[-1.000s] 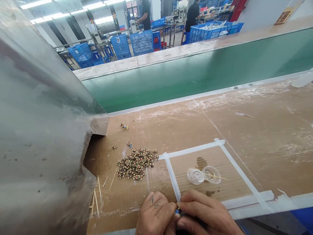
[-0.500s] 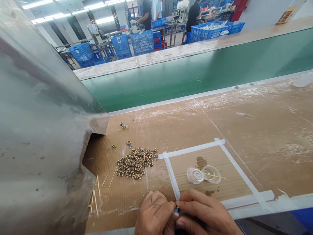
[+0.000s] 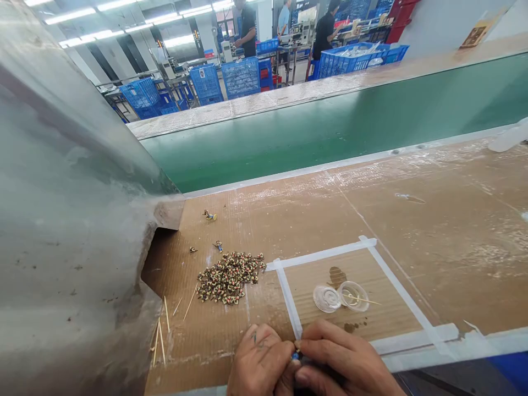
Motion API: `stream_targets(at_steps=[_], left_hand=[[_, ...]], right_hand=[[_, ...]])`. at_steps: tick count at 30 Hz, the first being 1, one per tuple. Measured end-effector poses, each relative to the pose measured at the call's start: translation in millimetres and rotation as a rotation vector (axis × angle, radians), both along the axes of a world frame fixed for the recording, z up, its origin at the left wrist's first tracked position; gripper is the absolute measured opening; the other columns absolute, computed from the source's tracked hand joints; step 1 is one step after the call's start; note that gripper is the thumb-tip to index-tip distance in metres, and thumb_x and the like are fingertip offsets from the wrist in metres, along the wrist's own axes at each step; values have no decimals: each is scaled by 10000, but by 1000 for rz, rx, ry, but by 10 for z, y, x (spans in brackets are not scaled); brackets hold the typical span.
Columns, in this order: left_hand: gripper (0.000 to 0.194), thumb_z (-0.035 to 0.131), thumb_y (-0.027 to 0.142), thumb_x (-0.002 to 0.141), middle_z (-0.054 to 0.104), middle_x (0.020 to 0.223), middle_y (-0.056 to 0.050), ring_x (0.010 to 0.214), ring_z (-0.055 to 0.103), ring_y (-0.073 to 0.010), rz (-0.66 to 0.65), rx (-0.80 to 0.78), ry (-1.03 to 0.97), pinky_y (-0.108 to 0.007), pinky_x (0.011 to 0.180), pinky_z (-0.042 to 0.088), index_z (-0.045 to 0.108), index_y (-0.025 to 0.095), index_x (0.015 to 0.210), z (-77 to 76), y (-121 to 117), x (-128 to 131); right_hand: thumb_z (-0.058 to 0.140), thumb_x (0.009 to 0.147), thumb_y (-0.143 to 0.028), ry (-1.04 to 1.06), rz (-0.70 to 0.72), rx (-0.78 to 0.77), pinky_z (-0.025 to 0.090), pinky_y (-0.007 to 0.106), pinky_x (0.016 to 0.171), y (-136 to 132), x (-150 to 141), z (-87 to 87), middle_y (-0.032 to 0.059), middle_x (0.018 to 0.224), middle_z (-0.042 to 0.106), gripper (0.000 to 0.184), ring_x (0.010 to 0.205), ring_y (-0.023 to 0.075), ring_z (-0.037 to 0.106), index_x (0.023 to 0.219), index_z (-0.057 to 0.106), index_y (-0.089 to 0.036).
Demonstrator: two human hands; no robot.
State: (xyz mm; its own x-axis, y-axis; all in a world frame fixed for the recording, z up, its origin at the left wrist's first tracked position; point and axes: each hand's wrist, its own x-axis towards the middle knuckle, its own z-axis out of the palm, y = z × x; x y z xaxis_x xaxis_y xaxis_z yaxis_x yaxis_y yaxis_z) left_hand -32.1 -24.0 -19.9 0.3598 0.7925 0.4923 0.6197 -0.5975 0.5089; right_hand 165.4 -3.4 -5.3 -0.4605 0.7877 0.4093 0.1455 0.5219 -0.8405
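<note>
We see left hand (image 3: 259, 360) and right hand (image 3: 340, 360) pressed together, pinching a tiny blue piece (image 3: 295, 356) at the bench's near edge | pile of small parts (image 3: 228, 276) just beyond | two clear cups (image 3: 340, 297) inside taped square (image 3: 289, 297)

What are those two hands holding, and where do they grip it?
A tiny blue piece, pinched between the fingertips of the left hand and right hand; which part cannot be told.
</note>
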Motion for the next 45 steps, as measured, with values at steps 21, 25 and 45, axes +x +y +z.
stream_targets(at_steps=[21,25,45], left_hand=[[272,315,242,1095,592,642,-11,601,511,-184,9,24,-20,-333,596,340,525,208,925,-21,8,19],[288,321,234,1090,587,628,-7,581,506,-177,-9,36,-19,-334,574,329,524,206,888,-41,15,-5],[294,309,256,1102,613,651,-13,602,527,-178,-6,5,-9,-330,603,351,535,207,921,-57,15,-16]], right_hand=[[573,1070,-322,-19,1,-33,562,221,656,-4,-16,-12,69,855,692,207,739,158,670,1055,723,-180],[556,1079,-349,-18,-10,-11,552,216,624,14,-23,10,67,836,687,247,707,153,665,1031,722,-172],[573,1073,-324,-24,10,-28,557,225,647,-7,9,-41,74,882,685,198,738,157,663,1105,699,-175]])
